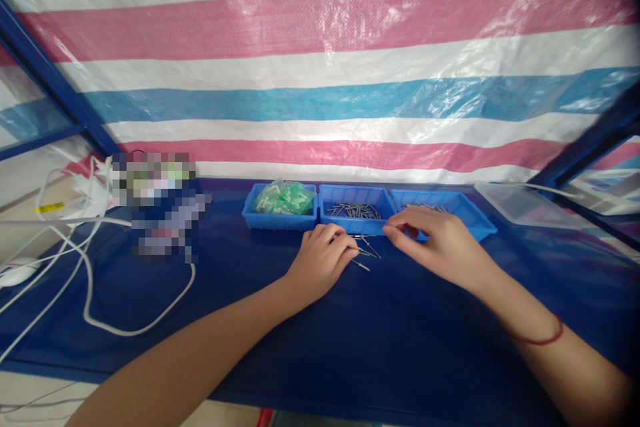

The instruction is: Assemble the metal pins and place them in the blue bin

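Observation:
My left hand point(325, 257) rests on the blue table, its fingers curled together over a few thin metal pins that look like blind rivets point(364, 252). Their ends stick out to the right of my fingertips; the part under the fingers is hidden. My right hand point(435, 240) hovers in front of the right blue bin point(475, 217), fingers loosely bent and the thumb a little apart, with nothing visible between them. It covers part of that bin, where more metal pieces show. Just behind both hands, the middle blue bin point(327, 219) contains many loose rivets point(357, 211).
A left blue bin point(280, 221) is heaped with green-and-clear small plastic packets point(285, 199). White cables point(90, 280) and a white mouse point(20, 272) lie at the left, near a blurred-out patch. A clear plastic lid point(525, 203) lies at the right. Striped sheeting point(320, 100) hangs behind.

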Available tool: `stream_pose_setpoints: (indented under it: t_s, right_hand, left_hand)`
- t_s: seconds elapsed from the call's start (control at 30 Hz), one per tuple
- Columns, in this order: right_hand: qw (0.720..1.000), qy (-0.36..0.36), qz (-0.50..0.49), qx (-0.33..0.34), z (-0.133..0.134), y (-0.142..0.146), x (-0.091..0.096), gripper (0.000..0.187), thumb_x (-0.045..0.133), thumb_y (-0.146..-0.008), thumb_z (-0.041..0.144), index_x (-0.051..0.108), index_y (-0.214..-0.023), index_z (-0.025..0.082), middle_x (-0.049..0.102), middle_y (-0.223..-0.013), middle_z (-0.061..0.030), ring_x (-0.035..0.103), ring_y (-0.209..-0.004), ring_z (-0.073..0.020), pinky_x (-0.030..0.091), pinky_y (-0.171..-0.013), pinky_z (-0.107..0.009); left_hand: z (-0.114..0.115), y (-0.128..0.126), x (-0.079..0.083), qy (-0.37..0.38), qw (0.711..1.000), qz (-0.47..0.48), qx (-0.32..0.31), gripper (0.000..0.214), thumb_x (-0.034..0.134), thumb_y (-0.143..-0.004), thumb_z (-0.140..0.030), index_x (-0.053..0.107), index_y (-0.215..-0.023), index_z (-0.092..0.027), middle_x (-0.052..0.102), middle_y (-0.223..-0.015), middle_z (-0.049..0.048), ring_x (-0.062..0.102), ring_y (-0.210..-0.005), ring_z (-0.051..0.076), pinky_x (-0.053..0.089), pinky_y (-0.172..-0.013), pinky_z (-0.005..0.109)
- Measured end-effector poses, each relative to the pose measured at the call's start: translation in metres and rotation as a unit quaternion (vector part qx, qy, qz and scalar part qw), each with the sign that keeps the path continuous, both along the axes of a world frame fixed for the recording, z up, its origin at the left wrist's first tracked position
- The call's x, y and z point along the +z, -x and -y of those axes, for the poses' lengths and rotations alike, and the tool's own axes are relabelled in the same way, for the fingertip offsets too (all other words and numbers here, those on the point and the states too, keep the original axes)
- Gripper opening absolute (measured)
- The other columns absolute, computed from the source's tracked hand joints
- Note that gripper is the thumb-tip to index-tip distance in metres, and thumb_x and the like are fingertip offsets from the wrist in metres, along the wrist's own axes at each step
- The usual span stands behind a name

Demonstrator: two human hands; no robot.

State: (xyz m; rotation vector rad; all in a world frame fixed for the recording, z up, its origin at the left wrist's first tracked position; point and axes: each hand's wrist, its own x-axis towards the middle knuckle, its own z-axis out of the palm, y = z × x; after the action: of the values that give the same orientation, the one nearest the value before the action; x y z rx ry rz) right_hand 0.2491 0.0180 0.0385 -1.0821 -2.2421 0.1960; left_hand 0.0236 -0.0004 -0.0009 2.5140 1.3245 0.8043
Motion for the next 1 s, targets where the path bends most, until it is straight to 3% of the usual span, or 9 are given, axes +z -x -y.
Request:
stream_pose_setpoints:
  t_s: [0.17, 0.33, 0.6, 1.0]
  right_hand:
    - [0.994, 0.060, -0.048, 0.079, 0.012, 0.025, -0.014, 0.021, 0.056, -0.088, 0.039, 0.067, -0.094, 0.021, 0.065, -0.079, -0.0040, 0.057, -0.063, -0.0143, 0.046, -0.059, -0.028]
    - [0.983, 0.116, -0.134, 0.044, 0.016, 0.034, -0.021, 0.022, 0.055, -0.089, 0.039, 0.067, -0.086, 0.021, 0.069, -0.082, -0.0043, 0.062, -0.070, -0.0161, 0.049, -0.061, -0.028]
    - [0.978, 0.116, -0.170, 0.027, 0.019, 0.038, -0.022, 0.021, 0.056, -0.089, 0.038, 0.065, -0.083, 0.020, 0.066, -0.074, -0.0035, 0.060, -0.068, -0.0159, 0.048, -0.059, -0.028]
    - [0.982, 0.077, -0.163, 0.049, 0.018, 0.034, -0.020, 0.015, 0.055, -0.089, 0.032, 0.064, -0.084, 0.021, 0.063, -0.075, -0.0036, 0.055, -0.065, -0.0147, 0.044, -0.056, -0.028]
  left_hand:
    - [-0.003, 0.000, 0.000, 0.019, 0.992, 0.121, -0.041, 0.015, 0.049, -0.093, -0.028, 0.061, -0.095, -0.020, 0.064, -0.095, 0.0031, 0.059, -0.092, 0.017, 0.042, -0.083, 0.031]
    - [-0.004, 0.000, -0.004, 0.054, 0.975, 0.213, -0.029, 0.016, 0.055, -0.090, -0.032, 0.061, -0.095, -0.019, 0.066, -0.089, 0.0030, 0.061, -0.083, 0.015, 0.046, -0.077, 0.026]
    - [-0.002, -0.003, 0.001, 0.068, 0.980, 0.169, -0.079, 0.018, 0.052, -0.091, -0.030, 0.066, -0.090, -0.019, 0.068, -0.087, 0.0034, 0.062, -0.081, 0.015, 0.046, -0.077, 0.026]
    - [-0.004, -0.001, -0.004, 0.076, 0.979, 0.178, -0.062, 0.018, 0.053, -0.090, -0.033, 0.062, -0.087, -0.017, 0.062, -0.085, 0.0027, 0.058, -0.080, 0.014, 0.045, -0.074, 0.024]
